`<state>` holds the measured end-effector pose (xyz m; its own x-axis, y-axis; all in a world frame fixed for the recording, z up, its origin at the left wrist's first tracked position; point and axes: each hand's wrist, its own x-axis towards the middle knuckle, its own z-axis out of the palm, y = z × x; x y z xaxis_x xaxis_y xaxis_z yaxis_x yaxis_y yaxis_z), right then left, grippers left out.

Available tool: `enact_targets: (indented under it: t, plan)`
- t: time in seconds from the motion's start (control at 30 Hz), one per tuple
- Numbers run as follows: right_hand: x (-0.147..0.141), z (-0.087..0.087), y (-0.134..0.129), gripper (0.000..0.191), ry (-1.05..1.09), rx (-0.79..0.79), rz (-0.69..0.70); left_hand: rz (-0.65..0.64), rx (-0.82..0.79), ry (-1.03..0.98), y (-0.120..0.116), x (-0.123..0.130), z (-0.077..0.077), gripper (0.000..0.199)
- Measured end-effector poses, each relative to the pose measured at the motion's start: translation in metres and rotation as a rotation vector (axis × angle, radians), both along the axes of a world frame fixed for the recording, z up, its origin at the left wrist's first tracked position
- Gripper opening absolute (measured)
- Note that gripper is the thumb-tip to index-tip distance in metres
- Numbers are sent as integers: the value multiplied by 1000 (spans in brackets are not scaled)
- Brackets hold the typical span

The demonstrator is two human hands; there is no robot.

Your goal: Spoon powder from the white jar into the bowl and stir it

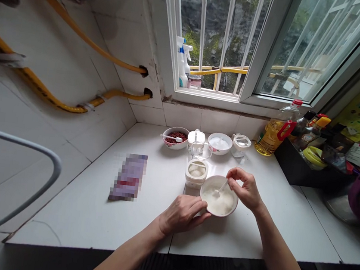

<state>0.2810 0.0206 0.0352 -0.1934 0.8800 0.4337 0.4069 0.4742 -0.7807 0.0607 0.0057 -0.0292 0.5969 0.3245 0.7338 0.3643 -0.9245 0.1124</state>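
A white bowl [235, 207] of off-white granular powder [220, 204] stands near the middle of the counter. My left hand [185, 213] steadies it, thumb and fingers closed on its left rim. Between the fingertips of my right hand [243, 188] is the handle of a small white spoon [222, 186], its scoop end down in the powder. Just behind the bowl's left side is a white seasoning jar [195, 182] with its clear lid [202, 148] raised and pale contents inside.
Farther back are a bowl of dried red pieces [175, 139] with a white spoon, a bowl of white grains [219, 144] and two more lidded jars. An oil bottle [269, 136] and a dark box of condiments [293, 165] stand right. A blurred purple packet [129, 177] lies left.
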Motion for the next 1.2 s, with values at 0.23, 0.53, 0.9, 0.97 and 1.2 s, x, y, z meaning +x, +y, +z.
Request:
enact_targets:
  t: [0.23, 0.53, 0.9, 0.97, 1.2]
  plan:
    - [-13, -7, -3, 17, -233, -45, 119, 11, 7, 21, -1, 0, 1, 16]
    - [-3, -6, 7, 7, 234, -435, 29, 0, -12, 13, -1, -1, 2, 15]
    - [5, -8, 18, 9, 480, -544, -74, -5, -41, 23, -3, -2, -2, 17]
    - [7, -10, 19, 10, 516, -544, -83, -3, -46, 24, -2, -1, -1, 17]
    - [-3, -12, 14, 26, 507, -429, -100, -6, -43, 22, -2, 0, 1, 18]
